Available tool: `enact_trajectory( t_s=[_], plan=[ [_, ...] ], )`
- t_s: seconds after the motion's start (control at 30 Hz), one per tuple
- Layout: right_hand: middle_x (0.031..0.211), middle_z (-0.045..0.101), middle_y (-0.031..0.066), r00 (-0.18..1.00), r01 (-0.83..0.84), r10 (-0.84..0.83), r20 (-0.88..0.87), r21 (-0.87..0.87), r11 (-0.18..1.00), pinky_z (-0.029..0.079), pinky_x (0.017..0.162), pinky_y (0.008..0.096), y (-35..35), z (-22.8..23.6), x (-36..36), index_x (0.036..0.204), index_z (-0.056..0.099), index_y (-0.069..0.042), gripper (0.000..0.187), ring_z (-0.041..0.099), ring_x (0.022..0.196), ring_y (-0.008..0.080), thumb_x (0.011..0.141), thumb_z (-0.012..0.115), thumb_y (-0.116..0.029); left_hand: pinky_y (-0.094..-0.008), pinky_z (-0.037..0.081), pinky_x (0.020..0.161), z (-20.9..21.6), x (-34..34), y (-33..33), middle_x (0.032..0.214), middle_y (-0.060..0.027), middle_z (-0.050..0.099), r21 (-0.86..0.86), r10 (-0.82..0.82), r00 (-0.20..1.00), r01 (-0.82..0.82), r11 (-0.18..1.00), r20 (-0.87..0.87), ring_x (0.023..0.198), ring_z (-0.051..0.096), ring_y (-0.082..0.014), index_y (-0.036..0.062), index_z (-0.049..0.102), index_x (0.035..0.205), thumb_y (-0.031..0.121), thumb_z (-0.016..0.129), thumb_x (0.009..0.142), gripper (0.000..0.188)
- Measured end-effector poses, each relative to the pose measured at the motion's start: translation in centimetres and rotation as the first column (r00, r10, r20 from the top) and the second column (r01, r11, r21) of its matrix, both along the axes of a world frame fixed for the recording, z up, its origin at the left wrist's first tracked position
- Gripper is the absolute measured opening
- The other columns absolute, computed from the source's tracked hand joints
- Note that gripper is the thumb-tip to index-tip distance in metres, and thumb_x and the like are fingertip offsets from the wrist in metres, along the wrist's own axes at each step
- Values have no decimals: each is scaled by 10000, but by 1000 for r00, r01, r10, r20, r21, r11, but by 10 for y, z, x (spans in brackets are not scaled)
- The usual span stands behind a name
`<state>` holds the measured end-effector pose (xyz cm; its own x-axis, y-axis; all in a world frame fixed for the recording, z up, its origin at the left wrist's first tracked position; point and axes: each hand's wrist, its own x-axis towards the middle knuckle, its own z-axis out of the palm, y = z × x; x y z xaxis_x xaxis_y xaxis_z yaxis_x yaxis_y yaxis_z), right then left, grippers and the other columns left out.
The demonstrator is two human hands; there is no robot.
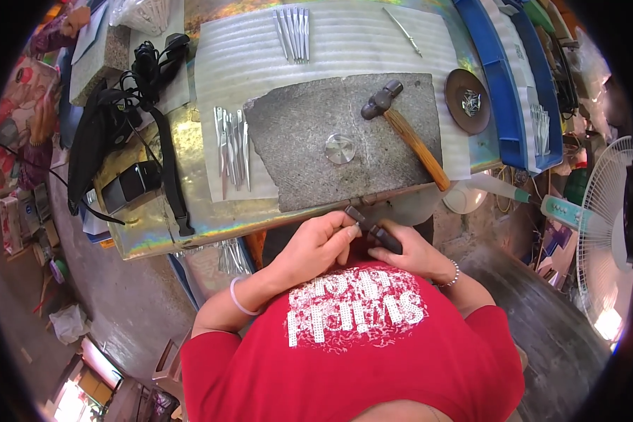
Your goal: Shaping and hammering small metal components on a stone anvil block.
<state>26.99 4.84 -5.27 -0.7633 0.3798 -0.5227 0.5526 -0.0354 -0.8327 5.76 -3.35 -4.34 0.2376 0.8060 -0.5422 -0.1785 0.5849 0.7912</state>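
Note:
In front of my chest, just below the table edge, my left hand (323, 240) is closed in a pinch. A small silvery bit shows at its fingertips, too small to name. Beside it my right hand (413, 251) is wrapped round a dark hand tool (385, 239) with a thick black grip. The tool's block-like end reaches toward my left fingertips. Beyond my hands a grey stone slab (302, 176) lies on the table. On it rest a round, shiny metal disc (340, 149) and a hammer (408, 137) with a wooden handle.
Thin silver metal rods (233, 148) lie left of the slab, and another bunch (293, 34) lies beyond it. A brown dish (467, 102) holds small metal pieces. Blue trays (496, 84) stand at the right. Black straps (165, 148) lie left; a fan (605, 204) stands right. Another person's hand (43, 119) shows far left.

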Motion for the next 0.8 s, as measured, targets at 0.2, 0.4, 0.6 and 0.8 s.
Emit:
enact_trajectory(
  t_s=[0.2,0.4,0.6,0.8],
  plan=[
    [739,609,212,994,52,-68,91,169,984,468,651,465,-33,-52,8,1025,483,-35,365,609,761,426,838,643,-305,-360,466,576,-55,15,-21,707,-179,592,298,52,778,177,938,-626,674,620,-328,27,578,951,151,540,904,138],
    [782,621,223,989,-22,2,147,131,991,478,673,454,-39,-55,5,1022,488,-39,359,618,783,413,842,640,-310,-288,421,560,-76,16,-40,681,-63,569,242,85,972,-30,970,-217,612,538,-144,13,567,899,166,483,939,179],
    [789,618,225,970,-71,67,232,7,997,475,681,455,-39,-50,1,1007,503,-36,350,615,789,411,834,643,-307,-194,198,426,-90,2,-54,588,75,356,-300,169,812,9,954,559,477,281,-22,45,552,890,215,470,956,200],
    [751,600,223,986,-49,49,160,-7,999,454,644,394,-41,-47,0,1031,511,-26,326,613,731,393,842,647,-254,-205,189,416,-97,9,-61,582,73,355,-254,194,784,-47,966,590,471,263,-24,42,541,874,236,485,952,216]
  ],
)
